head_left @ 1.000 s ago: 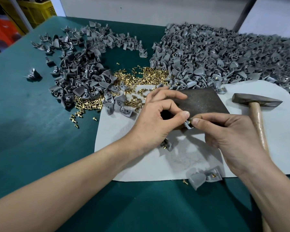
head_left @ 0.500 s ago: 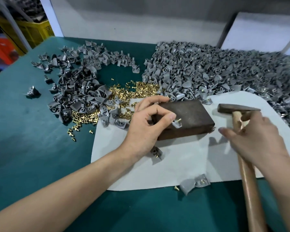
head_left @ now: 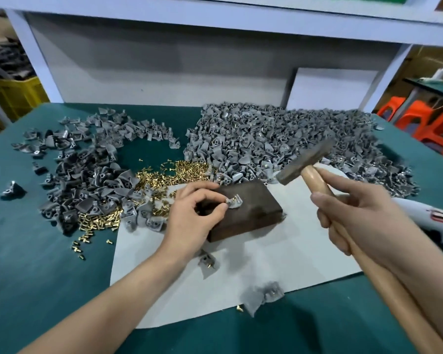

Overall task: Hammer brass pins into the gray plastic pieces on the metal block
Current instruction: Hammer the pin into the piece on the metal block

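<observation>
A teal bench mat (head_left: 49,277) fills our view, backed by a gray panel (head_left: 164,72) in a white frame. There are orange stools (head_left: 425,121) at two o'clock and a yellow crate (head_left: 16,95) at ten.

On a white sheet (head_left: 292,256) at the centre lies the dark metal block (head_left: 253,215). Our left hand (head_left: 189,221) rests at the block's left end. Its thumb and forefinger pinch a gray plastic piece (head_left: 233,201) against the top face (a glint of brass shows in it). Our right hand (head_left: 363,226), at three o'clock from the block, is wrapped round the wooden handle of a hammer (head_left: 304,162). The hammer's steel head hangs tilted in the air over the block's far right corner, clear of it. The two hands are well apart.

A big heap of gray pieces (head_left: 279,139) crowds the block's far edge from twelve to two o'clock. Loose brass pins (head_left: 174,172) lie at eleven and a smaller heap (head_left: 87,175) at nine to ten. Open sheet stretches from four to six o'clock. One stray piece (head_left: 207,261) lies just beside our left wrist, and a pair of pieces (head_left: 262,298) sits on the sheet's near edge.
</observation>
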`<state>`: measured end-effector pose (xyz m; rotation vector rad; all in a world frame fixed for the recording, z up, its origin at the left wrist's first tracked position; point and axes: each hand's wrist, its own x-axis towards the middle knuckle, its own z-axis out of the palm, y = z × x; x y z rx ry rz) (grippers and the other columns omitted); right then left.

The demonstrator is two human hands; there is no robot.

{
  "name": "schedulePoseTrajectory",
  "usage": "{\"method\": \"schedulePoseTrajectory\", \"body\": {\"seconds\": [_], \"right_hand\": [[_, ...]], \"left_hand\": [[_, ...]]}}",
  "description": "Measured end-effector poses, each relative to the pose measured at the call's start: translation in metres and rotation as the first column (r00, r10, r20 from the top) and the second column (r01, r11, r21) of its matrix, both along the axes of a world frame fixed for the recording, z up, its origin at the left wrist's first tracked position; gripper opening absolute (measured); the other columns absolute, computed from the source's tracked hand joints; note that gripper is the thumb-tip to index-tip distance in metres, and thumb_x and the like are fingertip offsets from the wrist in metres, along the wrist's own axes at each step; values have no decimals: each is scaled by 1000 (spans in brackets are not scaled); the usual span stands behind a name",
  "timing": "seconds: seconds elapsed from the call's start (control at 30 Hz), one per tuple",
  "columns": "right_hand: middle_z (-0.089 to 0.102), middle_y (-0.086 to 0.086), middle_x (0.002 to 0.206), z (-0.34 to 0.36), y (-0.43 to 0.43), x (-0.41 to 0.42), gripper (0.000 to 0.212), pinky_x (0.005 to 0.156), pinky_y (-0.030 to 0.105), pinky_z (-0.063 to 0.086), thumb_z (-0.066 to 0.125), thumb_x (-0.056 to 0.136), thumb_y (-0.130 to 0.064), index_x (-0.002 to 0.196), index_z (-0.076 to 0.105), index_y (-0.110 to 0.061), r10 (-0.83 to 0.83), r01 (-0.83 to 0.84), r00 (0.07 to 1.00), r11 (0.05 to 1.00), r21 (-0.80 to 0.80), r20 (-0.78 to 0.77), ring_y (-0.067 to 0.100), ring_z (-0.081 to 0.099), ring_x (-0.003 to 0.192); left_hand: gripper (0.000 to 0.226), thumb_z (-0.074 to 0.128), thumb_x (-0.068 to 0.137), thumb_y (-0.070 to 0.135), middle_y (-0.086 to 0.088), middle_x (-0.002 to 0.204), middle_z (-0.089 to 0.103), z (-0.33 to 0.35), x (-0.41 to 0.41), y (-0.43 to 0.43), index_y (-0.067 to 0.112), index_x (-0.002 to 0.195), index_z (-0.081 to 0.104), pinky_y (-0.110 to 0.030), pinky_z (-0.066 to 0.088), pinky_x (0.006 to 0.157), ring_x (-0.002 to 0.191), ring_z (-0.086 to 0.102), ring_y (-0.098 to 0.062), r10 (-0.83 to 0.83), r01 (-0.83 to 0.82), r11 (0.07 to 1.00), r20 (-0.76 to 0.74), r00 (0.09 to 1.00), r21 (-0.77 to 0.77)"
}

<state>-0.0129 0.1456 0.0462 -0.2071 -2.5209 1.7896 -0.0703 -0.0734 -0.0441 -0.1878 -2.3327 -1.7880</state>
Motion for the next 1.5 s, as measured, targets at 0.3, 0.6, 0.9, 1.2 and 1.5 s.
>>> {"method": "schedulePoseTrajectory", "body": {"seconds": [0.3, 0.6, 0.9, 1.2, 1.5], "right_hand": [[43, -5, 50, 15, -50, -1, 37, 38, 21, 37, 59, 91, -14, 123, 61, -33, 239, -141, 963, 841, 522, -125, 11, 38, 34], [67, -1, 114, -1, -72, 5, 50, 75, 26, 52, 50, 95, -23, 141, 40, -38, 258, -162, 966, 701, 694, -36, 11, 64, 88], [70, -8, 90, 19, -62, 5, 45, 58, 17, 50, 54, 91, -23, 133, 46, -36, 270, -51, 941, 711, 702, -205, 5, 63, 67], [72, -5, 90, 37, -62, 7, 47, 44, 12, 43, 58, 89, -22, 133, 50, -38, 250, 21, 917, 747, 665, -310, -2, 57, 49], [71, -4, 93, 20, -60, 1, 48, 46, 8, 42, 58, 90, -23, 135, 48, -35, 223, 23, 936, 733, 680, -272, -1, 60, 54]], "left_hand": [[26, 75, 80, 8, 21, 106, 58, 2, 0, 2, 31, 73, 66, -43, 40, 102, 114, 49, -13, -22, 20, 999, -37, 999, -29], [33, 77, 76, 3, 17, 109, 57, -1, -1, 2, 32, 65, 66, -49, 39, 102, 116, 49, -18, -24, 26, 999, -47, 999, 43], [29, 78, 77, 8, 20, 111, 56, -3, -3, 1, 32, 64, 67, -48, 42, 99, 116, 49, -13, -14, 16, 999, -32, 999, 39], [18, 76, 78, 9, 19, 112, 56, -5, -2, 1, 22, 67, 70, -46, 41, 102, 118, 47, -9, -27, 27, 997, 2, 1000, 74], [23, 77, 78, 10, 29, 108, 55, -6, -4, 1, 28, 66, 69, -48, 43, 99, 117, 48, -9, -10, 11, 998, -21, 1000, 54]]}}
